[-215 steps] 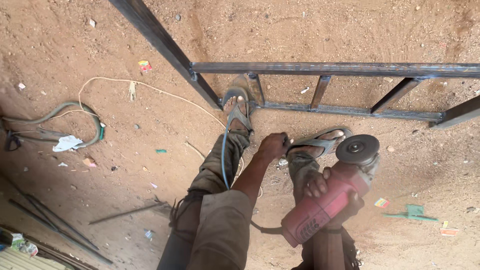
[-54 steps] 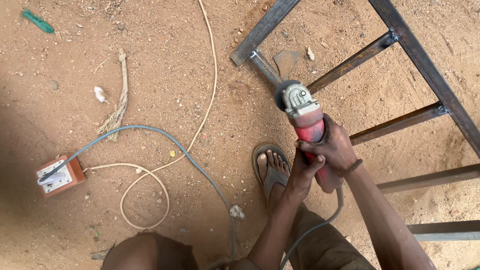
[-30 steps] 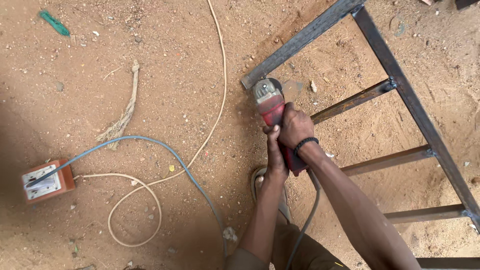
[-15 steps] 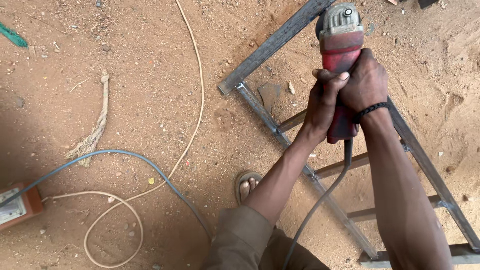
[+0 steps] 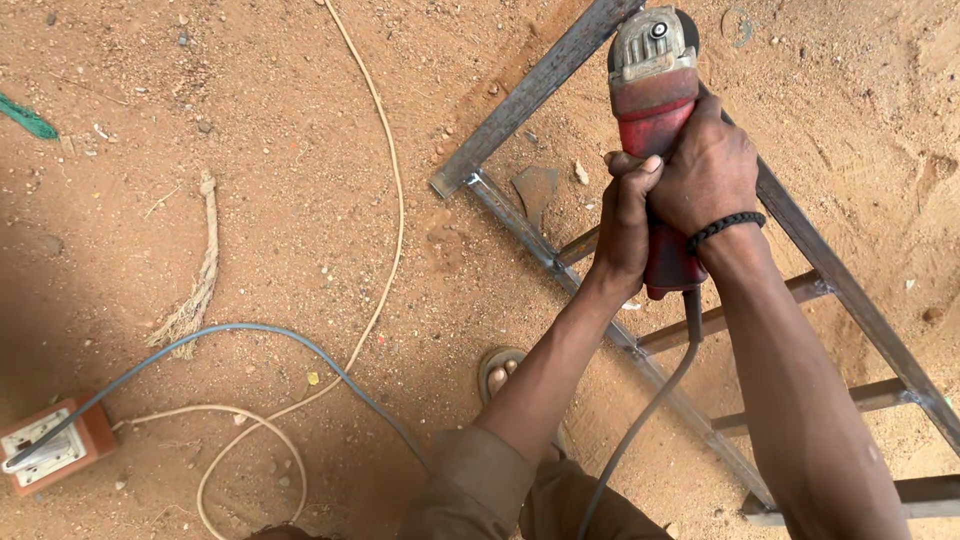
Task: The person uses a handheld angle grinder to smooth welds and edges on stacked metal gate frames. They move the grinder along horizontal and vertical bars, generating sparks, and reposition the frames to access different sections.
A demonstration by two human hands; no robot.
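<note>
I count one red angle grinder (image 5: 655,110), one metal frame (image 5: 540,85) with three rungs showing, two cords on the sand — one blue (image 5: 250,330), one cream (image 5: 375,190) — and one socket box (image 5: 50,450).

Open sandy ground (image 5: 250,120) lies left of the grey steel bar frame (image 5: 520,100); a cream cable (image 5: 385,200), a blue cable (image 5: 250,330) and a frayed rope (image 5: 200,270) cross it.
</note>
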